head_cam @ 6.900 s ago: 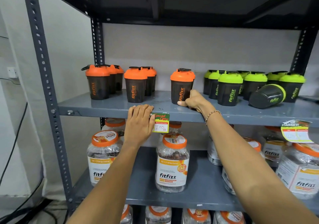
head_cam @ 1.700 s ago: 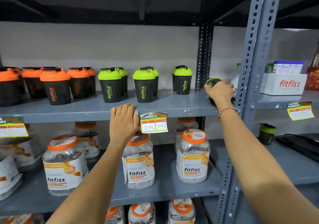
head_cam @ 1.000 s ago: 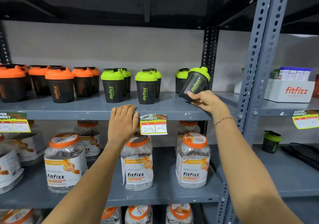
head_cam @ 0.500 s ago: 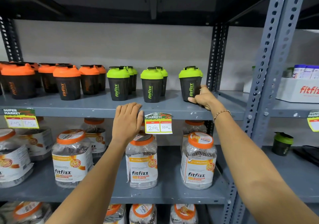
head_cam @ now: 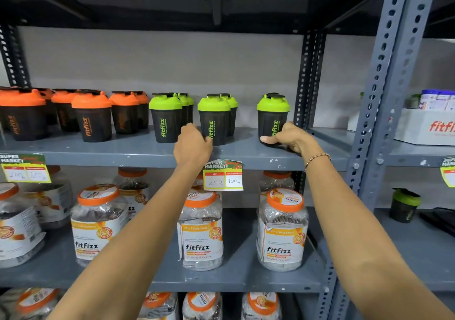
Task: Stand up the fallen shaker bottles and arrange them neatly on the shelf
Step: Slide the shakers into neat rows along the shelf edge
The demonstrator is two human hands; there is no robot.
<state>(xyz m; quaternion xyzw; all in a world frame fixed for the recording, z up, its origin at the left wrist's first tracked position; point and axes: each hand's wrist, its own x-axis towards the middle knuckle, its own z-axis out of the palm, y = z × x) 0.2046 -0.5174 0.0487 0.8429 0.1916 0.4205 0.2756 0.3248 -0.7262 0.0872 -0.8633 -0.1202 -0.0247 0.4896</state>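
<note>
Green-lidded and upright, the rightmost shaker bottle (head_cam: 272, 118) stands near the right end of the grey metal shelf (head_cam: 138, 151), just left of the rear upright post (head_cam: 304, 80). Its long axis runs vertical, lid up, and the "fitfizz" lettering faces outward, reading bottom to top. The right hand (head_cam: 288, 138) is curled around the bottle's base, thumb across the front and fingers wrapped to the right side, so it has a loose hold on it low down. The left hand (head_cam: 193, 144) reaches up between the two green-lidded bottles to the left, its fingers partly bent and touching the lower edge of the middle green shaker (head_cam: 213, 120); whether it actually grips that bottle I cannot tell.

By my reading, the standing-up part is done on this shelf: every shaker in sight, orange-lidded (head_cam: 92, 116) and green, is on its base. The step in hand looks like the tidying, squaring the last bottle into line. A wider gap separates the rightmost shaker from the middle one than the others show, so the next move likely calls for sliding it left along the shelf, kept flat on its base to avoid tipping, until the spacing matches and the fronts line up.

One more green-lidded shaker (head_cam: 405, 206) stands upright on the lower shelf of the neighbouring rack.
</note>
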